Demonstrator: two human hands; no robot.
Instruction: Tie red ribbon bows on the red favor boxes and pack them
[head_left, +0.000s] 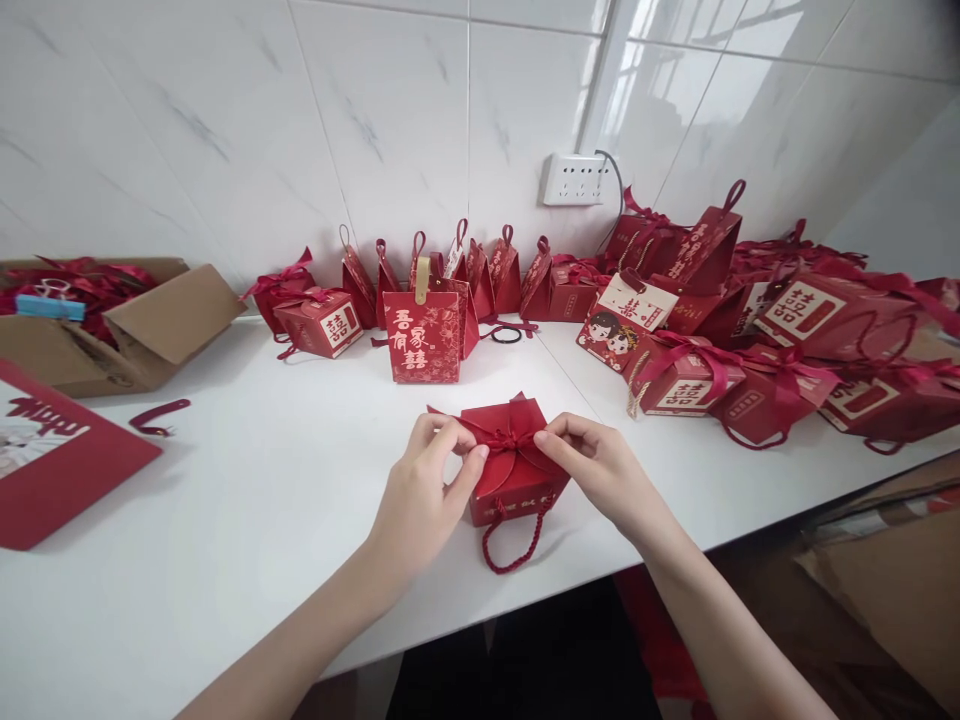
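Note:
A red gift box [504, 502] stands on the white table near its front edge, a twisted red cord handle [516, 568] hanging down its near side. Across its top lies a dark red ribbon [513, 440] tied in a knot at the middle. On the left of the knot, my left hand [427, 480] pinches the ribbon between thumb and fingers. My right hand [596, 462] pinches the ribbon on the other side. Both hands are level with the box lid. Just behind is an upright red box [422, 340] with a gold tab and pale lettering.
Red gift boxes [690, 385] are piled along the right, and more stand by the tiled wall. An open cardboard box [161, 335] of red ribbons is at left, beside a large red box [71, 480]. A power strip [576, 180] hangs on the wall. Brown cardboard [892, 590] lies below right.

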